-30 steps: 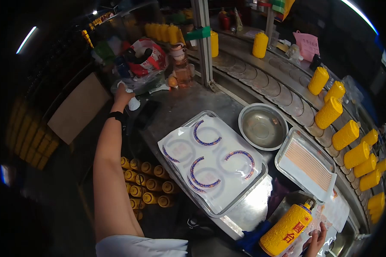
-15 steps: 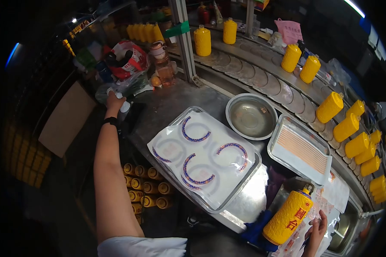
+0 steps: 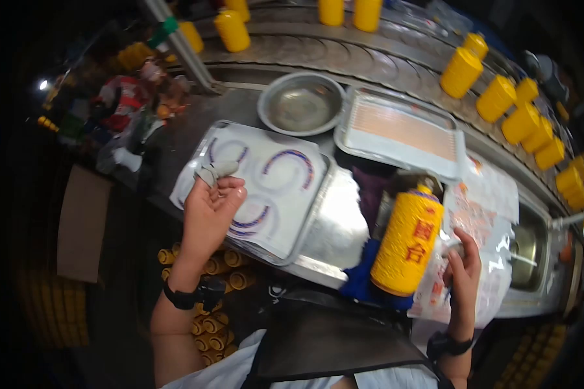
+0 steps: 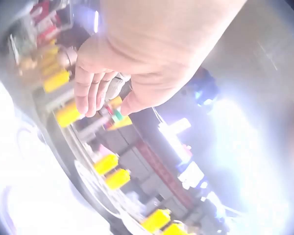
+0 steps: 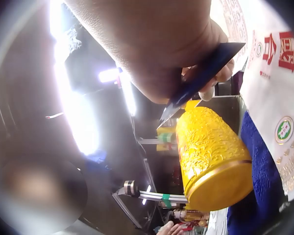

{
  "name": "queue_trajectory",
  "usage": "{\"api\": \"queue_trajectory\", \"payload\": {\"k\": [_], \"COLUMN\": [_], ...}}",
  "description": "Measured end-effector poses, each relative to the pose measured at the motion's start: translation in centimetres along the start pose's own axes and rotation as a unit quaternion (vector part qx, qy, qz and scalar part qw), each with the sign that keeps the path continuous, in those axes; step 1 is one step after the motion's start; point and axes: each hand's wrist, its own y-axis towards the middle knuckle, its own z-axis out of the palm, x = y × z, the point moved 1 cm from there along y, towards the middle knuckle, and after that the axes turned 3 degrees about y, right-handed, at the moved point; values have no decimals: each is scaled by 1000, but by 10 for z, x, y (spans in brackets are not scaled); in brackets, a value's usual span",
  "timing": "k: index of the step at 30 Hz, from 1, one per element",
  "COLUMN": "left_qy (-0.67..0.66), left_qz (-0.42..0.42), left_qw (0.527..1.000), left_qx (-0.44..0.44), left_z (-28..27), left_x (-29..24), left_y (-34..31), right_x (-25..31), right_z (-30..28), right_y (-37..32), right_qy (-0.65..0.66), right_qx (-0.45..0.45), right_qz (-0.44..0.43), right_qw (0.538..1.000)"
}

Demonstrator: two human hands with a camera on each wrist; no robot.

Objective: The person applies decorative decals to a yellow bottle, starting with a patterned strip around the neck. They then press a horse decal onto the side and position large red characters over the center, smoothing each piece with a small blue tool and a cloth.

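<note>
My left hand [image 3: 207, 217] hovers over the tray lined with white sheets [image 3: 285, 220], fingers loosely curled, a whitish covering [image 4: 116, 87] around the index finger. Curved blue-patterned strips [image 3: 298, 161] lie on the sheets. A yellow embossed bottle [image 3: 409, 243] with red characters lies tilted on a blue cloth [image 3: 360, 272], neck pointing away. Just right of it is my right hand [image 3: 464, 272], index finger extended and the others curled. In the right wrist view a dark blade-like tool [image 5: 206, 73] with a shiny pointed tip crosses the right hand; the grip itself is mostly hidden.
A metal bowl [image 3: 302, 107] and a tray of narrow orange strips [image 3: 409, 126] stand behind. Yellow bottles [image 3: 461, 71] line the conveyor [image 3: 292, 55]. A printed plastic sheet [image 3: 474, 214] lies beside a sink [image 3: 529, 246]. A white object [image 3: 128, 159] sits among clutter at left.
My left hand has come back from the white object at the far left to above the lined tray. The head view has turned right. The right hand stays beside the bottle.
</note>
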Motion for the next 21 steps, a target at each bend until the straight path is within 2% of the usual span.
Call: {"api": "queue_trajectory", "payload": {"k": [1,4,8,15,21], "left_qy": [-25,-31,-42,-187,-188], "left_qz": [-35,-35,3,-53,-65], "left_qw": [998,986,970,950,950], "left_qx": [43,158,238,243,239], "left_z": [28,96,164,218,227], "left_x": [-2,-4,-3,11,1], "left_y": [-14,-35,-52,-58,-61], "right_x": [-2,-3,-1,-7,-2], "right_z": [0,2,6,22,32], "right_y": [-1,-6,-10,-1,6], "right_qy": [15,56,101,112,101], "right_qx": [-2,26,49,68,64], "right_qz": [2,10,-2,-51,-65], "right_qw": [1000,998,994,990,991]}}
